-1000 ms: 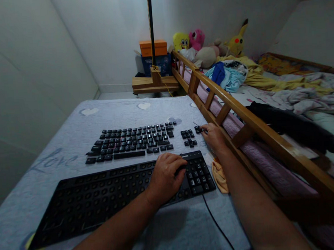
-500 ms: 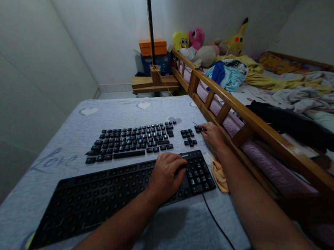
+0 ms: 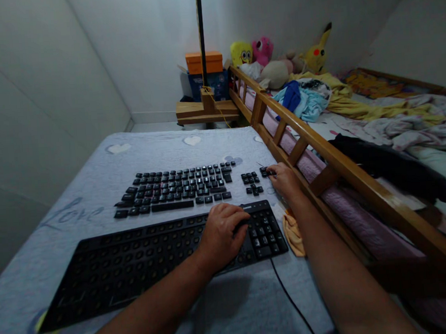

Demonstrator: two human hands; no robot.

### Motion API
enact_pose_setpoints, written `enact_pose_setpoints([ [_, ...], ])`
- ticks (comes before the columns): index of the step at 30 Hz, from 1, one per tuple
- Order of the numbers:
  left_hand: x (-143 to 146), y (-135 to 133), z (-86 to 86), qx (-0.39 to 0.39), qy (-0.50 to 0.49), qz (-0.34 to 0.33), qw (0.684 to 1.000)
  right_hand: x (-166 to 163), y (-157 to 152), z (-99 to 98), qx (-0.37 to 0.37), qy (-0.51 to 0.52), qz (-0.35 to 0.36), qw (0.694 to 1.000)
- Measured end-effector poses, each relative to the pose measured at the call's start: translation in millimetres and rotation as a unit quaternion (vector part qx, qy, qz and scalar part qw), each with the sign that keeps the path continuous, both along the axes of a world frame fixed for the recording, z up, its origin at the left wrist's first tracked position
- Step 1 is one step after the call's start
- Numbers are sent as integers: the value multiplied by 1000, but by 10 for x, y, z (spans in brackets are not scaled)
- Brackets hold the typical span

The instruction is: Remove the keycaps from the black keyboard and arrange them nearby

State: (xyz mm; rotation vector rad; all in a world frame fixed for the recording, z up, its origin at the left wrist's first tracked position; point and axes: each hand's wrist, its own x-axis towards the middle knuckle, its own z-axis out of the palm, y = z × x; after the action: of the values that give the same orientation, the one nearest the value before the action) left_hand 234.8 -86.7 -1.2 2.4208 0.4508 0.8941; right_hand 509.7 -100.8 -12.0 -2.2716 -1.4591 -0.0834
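Note:
A black keyboard base [image 3: 131, 267] with most keycaps removed lies on a pale blue sheet [image 3: 168, 150]. Beyond it, loose black keycaps [image 3: 174, 188] are laid out in keyboard order. My left hand [image 3: 222, 235] rests curled on the base beside the number pad that still has keys [image 3: 264, 233]. My right hand [image 3: 285, 179] reaches to the far right group of keycaps [image 3: 264, 171], fingers pinched on a small keycap there. A thin dark tool [image 3: 261, 165] lies by those caps.
A yellow cloth [image 3: 293, 236] lies right of the keyboard, and its cable [image 3: 289, 299] runs toward me. A wooden bed rail [image 3: 321, 155] borders the right side, with bedding, clothes and plush toys [image 3: 276, 56] beyond. A pole on a wooden stand [image 3: 206, 107] and boxes [image 3: 204, 71] sit at the back.
Almost nothing has moved. My right hand has shifted very slightly at the far right keycaps; my left hand stays on the keyboard base.

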Motion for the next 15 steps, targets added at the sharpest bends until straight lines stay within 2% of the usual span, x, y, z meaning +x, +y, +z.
enact_pose_setpoints([
  [11,-1,4,0,-5,4,0,1000,6,-20,-8,14,8,7,1000],
  [15,3,7,-6,-4,5,0,1000,8,-34,69,36,3,7,999],
])
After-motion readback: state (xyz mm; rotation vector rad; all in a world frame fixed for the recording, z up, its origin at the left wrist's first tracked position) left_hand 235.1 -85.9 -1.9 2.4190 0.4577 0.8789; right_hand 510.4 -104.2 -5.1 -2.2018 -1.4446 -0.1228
